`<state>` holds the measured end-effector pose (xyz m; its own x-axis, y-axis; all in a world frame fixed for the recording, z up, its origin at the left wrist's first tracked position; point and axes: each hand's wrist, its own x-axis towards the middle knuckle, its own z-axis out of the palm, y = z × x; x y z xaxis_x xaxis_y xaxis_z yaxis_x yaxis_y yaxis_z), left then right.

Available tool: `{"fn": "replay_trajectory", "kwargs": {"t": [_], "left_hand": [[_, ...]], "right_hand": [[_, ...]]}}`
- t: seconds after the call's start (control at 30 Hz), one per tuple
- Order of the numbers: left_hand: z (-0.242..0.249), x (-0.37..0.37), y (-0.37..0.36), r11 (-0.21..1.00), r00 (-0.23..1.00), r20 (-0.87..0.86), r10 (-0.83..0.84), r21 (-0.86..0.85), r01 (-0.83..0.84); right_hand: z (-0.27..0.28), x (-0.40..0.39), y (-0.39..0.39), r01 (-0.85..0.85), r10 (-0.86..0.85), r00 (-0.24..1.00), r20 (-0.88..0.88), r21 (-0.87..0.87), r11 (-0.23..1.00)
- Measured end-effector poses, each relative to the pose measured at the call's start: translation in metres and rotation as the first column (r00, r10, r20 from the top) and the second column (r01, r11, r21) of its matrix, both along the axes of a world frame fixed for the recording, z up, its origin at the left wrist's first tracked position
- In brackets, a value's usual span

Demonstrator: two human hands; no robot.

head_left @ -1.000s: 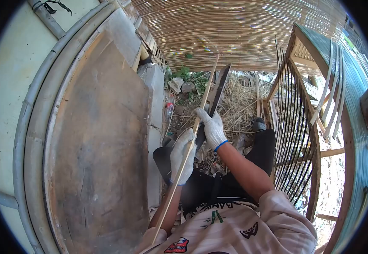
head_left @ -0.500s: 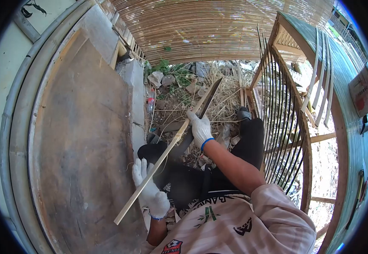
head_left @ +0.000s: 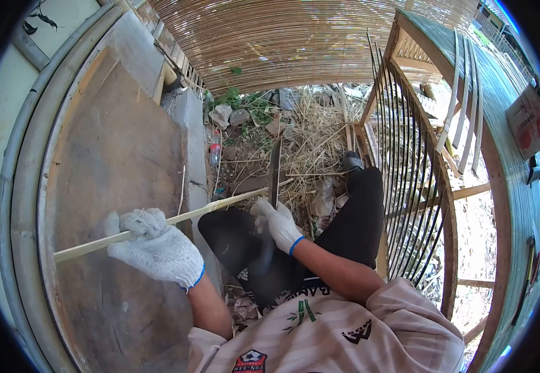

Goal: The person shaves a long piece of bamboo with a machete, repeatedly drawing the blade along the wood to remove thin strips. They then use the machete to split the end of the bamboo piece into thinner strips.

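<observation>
White knit gloves [head_left: 176, 256], one pair, blue-edged cuffs, worn on both hands. Hands well apart.

Left hand [head_left: 153, 241]: fingers curled around a strip, gripping it above the board. Right hand [head_left: 277, 225]: fist closed on a knife; the area below the fist is blurred.

Strip [head_left: 190, 214], pale wood or bamboo, long, thin: slanting across from the board's left edge to the ground's straw, passing above the bent knee. Its thinner end crosses the knife just above the right hand; contact there cannot be told.

Knife [head_left: 274, 171], one, dark blade, pointing away from the body.

Board [head_left: 120, 161], brown, stained, broad: at left, beneath the left hand. Poles [head_left: 28, 168], grey, beyond its outer edge. Ledge [head_left: 193, 149], grey, along its inner edge.

Bottle [head_left: 214, 156], clear, red-labelled: beside the ledge. Stones [head_left: 222, 116] and straw [head_left: 319, 140]: on the ground ahead. Screen [head_left: 295, 40], slatted: behind these.

Trousers [head_left: 358, 208], black; shirt [head_left: 338, 311], pale, printed, with crest.

Table [head_left: 501, 107], blue-green top, at right. Loose strips [head_left: 479, 115], several, overhanging its near edge. Box [head_left: 526, 122], red-marked, on top. Rods [head_left: 400, 143], dark, slender, in a row beside the wooden frame [head_left: 449, 211].
</observation>
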<state>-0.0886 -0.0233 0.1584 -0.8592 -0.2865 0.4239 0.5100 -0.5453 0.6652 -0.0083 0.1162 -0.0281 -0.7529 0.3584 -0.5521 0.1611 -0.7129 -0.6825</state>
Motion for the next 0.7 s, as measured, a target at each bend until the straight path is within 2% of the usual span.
{"fn": "replay_trajectory", "kwargs": {"t": [0.03,0.1,0.13,0.23,0.27,0.43,0.5,0.7], "left_hand": [[-0.008,-0.008,0.001,1.000,1.000,-0.002,0.000,0.001,0.000],[-0.024,-0.022,0.005,0.975,0.981,-0.051,-0.187,0.110,0.192],[-0.019,-0.022,0.013,0.952,0.951,-0.098,-0.294,0.060,0.301],[-0.026,-0.025,0.027,0.927,0.929,-0.075,-0.363,0.075,0.369],[-0.026,-0.024,0.032,0.907,0.904,-0.120,-0.411,0.046,0.419],[-0.011,-0.016,0.044,0.906,0.903,-0.105,-0.417,0.023,0.422],[-0.005,-0.016,0.049,0.880,0.870,-0.153,-0.468,0.015,0.475],[0.002,-0.009,0.049,0.861,0.853,-0.135,-0.505,-0.014,0.508]], "right_hand": [[-0.001,0.007,0.003,-0.025,0.025,1.000,0.013,0.007,1.000],[-0.006,0.023,0.009,-0.047,0.047,0.999,-0.009,0.036,0.998],[-0.003,0.030,0.011,-0.018,0.018,1.000,0.002,0.061,0.998],[0.003,0.047,0.022,-0.001,-0.002,0.999,0.035,0.089,0.996],[0.005,0.052,0.025,0.011,-0.015,0.999,0.047,0.086,0.996],[0.014,0.073,0.042,-0.020,0.019,0.999,0.035,0.046,0.999],[0.012,0.077,0.044,-0.027,0.026,0.999,0.021,0.048,0.998],[0.039,0.084,0.035,-0.166,0.174,0.984,-0.025,0.200,0.966]]}}
